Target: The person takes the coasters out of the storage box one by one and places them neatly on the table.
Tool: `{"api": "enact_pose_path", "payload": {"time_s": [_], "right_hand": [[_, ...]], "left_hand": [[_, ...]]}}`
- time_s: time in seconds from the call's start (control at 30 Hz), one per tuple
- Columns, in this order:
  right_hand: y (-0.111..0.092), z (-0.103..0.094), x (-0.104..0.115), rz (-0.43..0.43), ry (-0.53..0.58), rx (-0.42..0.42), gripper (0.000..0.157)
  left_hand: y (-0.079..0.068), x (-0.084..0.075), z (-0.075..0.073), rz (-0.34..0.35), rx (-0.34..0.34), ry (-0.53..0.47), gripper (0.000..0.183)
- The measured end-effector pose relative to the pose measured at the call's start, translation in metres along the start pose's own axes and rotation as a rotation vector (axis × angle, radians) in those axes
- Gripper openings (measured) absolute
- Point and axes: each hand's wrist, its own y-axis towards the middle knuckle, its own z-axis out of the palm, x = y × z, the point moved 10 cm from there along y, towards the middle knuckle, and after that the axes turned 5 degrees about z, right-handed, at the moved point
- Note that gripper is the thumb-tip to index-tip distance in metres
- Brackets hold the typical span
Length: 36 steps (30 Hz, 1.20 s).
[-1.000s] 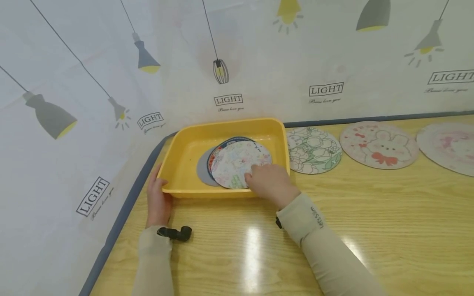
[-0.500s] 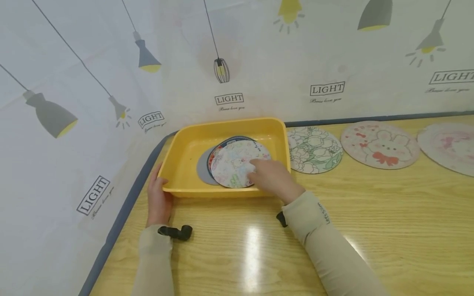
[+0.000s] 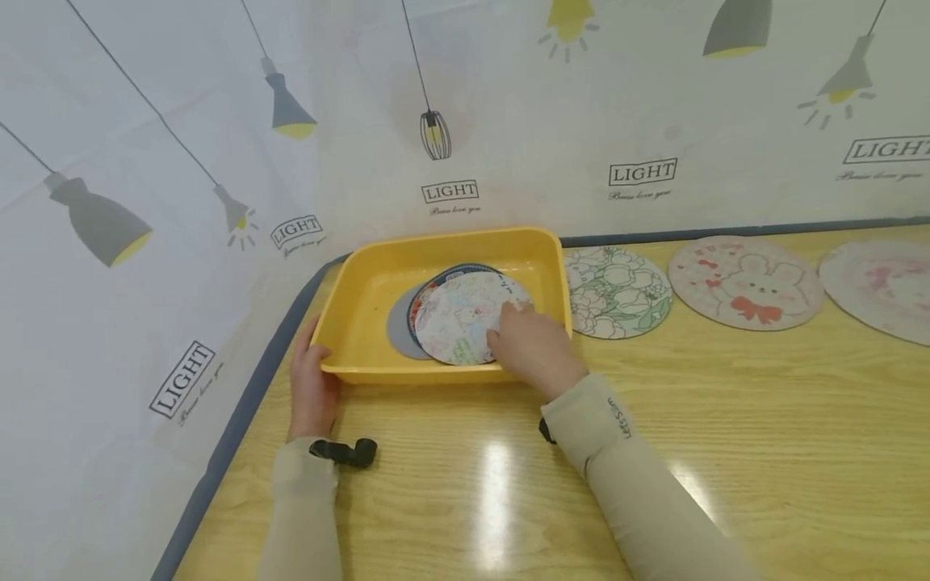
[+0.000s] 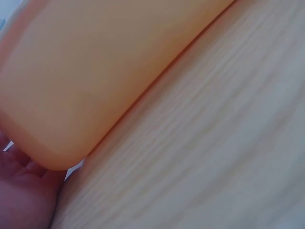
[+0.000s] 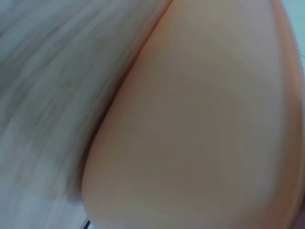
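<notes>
In the head view my left hand [image 3: 312,391] grips the near left corner of a yellow plastic tray [image 3: 356,339], thumb over the rim. The left wrist view shows fingers at the tray's outer corner. Inside the tray lies an overlapping stack of round mats: a grey one [image 3: 402,331] lowest, a dark-blue-rimmed one [image 3: 468,269] above it, and a pale patterned round mat [image 3: 458,311] on top. My right hand [image 3: 538,347] reaches over the tray's near right corner and pinches the pale mat's right edge, fingers curled. Its fingertips are hidden beneath the hand.
Right of the tray, along the wall, a floral mat [image 3: 617,292], a rabbit mat [image 3: 744,282] and a pink-and-white mat [image 3: 879,282] lie on the wooden table [image 3: 436,484]. Lamp-printed walls [image 3: 545,121] border the back and left, with a blue-grey edge strip.
The right hand shifts slightly up and right, then back left, at the pale mat's edge. The mat barely moves. The left hand stays on the tray corner.
</notes>
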Motion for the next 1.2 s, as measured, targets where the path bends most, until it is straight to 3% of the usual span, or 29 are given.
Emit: {"api": "enact_pose_path", "payload": {"time_s": [0.1, 0.33, 0.57, 0.63, 0.77, 1.03, 1.2], "right_hand": [[0.001, 0.003, -0.003, 0.028, -0.034, 0.019, 0.063], [0.004, 0.009, -0.004, 0.017, -0.012, 0.055, 0.042], [0.003, 0.009, -0.003, 0.032, -0.017, 0.058, 0.068], [0.005, 0.009, -0.001, 0.013, 0.006, 0.076, 0.067], [0.009, 0.003, -0.002, -0.003, 0.168, 0.090, 0.063], [0.014, -0.019, -0.006, -0.027, 0.450, 0.010, 0.055], [0.015, -0.020, -0.008, -0.028, 0.503, 0.008, 0.055]], "left_hand": [[0.000, 0.000, 0.002, 0.002, 0.008, 0.031, 0.058], [0.001, 0.002, 0.001, 0.008, 0.008, 0.051, 0.057], [0.000, 0.003, -0.003, 0.008, 0.014, 0.050, 0.057], [-0.001, 0.002, -0.003, 0.010, 0.011, 0.045, 0.057], [-0.001, 0.000, -0.002, 0.015, 0.008, 0.046, 0.058], [0.000, -0.003, 0.000, 0.024, 0.004, 0.042, 0.058], [0.000, -0.003, 0.000, 0.028, 0.000, 0.058, 0.058]]}}
